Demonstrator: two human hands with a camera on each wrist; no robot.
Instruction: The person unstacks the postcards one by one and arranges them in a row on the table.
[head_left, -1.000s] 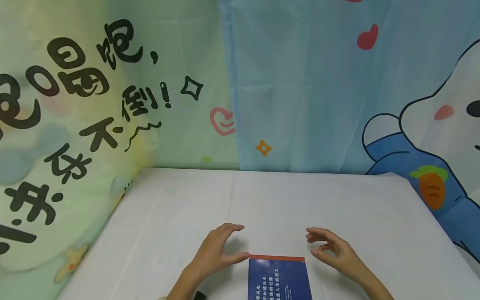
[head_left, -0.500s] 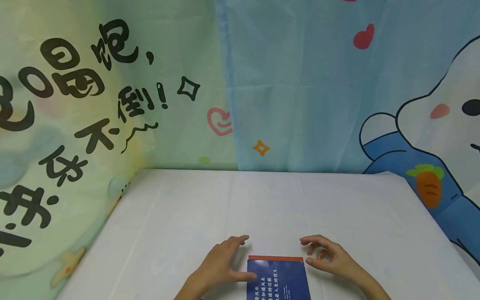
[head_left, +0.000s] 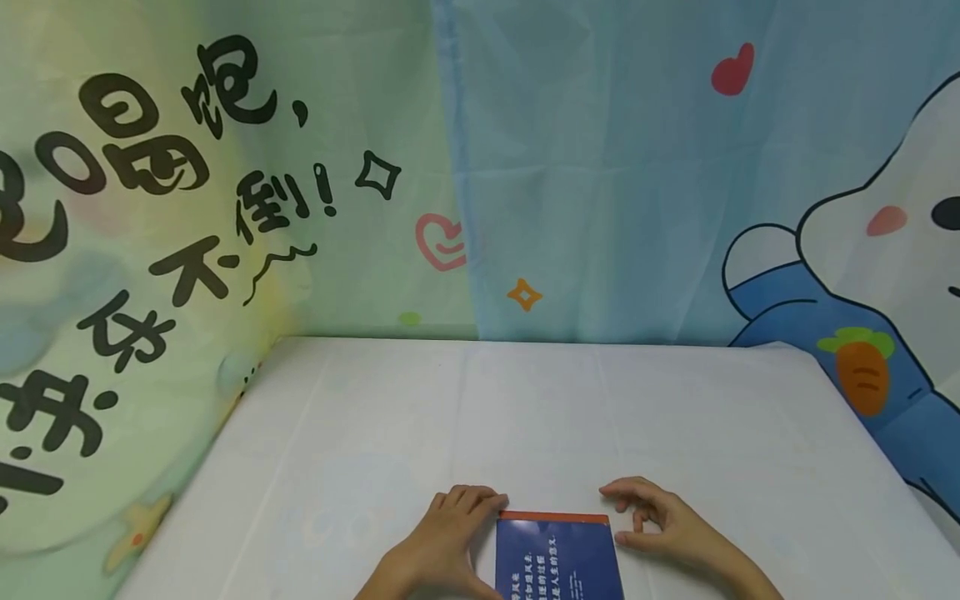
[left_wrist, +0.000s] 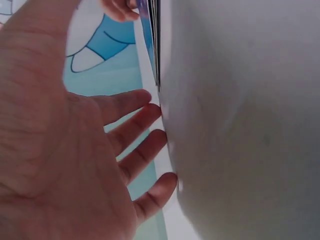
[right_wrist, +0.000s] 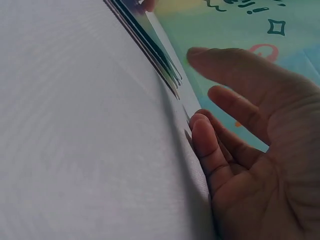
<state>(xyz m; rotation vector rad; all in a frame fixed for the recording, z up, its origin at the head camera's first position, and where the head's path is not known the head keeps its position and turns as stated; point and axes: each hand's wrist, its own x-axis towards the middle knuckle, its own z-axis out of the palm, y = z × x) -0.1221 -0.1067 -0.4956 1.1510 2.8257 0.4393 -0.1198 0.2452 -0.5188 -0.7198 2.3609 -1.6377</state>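
Note:
A dark blue booklet (head_left: 558,558) with white Chinese lettering and an orange strip along its far edge lies flat at the bottom of the head view. Thin layered edges (left_wrist: 154,40) show in the left wrist view, so several sheets or booklets may be stacked there. My left hand (head_left: 450,537) is at its left side, fingertips by the far left corner and thumb lower down; whether it touches the cover is unclear. Beside the right edge, my right hand (head_left: 663,529) hovers with loosely bent fingers, nothing between them. Its little-finger side is low by the tabletop in the right wrist view (right_wrist: 270,155).
A white cloth covers the table (head_left: 450,417). Behind it hangs a blue and green printed curtain (head_left: 600,208) with a cartoon animal (head_left: 862,275) at the right. Black lettering fills the left curtain (head_left: 180,275).
My left hand has come nearer the booklet's left edge, its fingers lowering to the corner. My right hand has moved slightly closer and down toward the right edge. The booklet stays in place.

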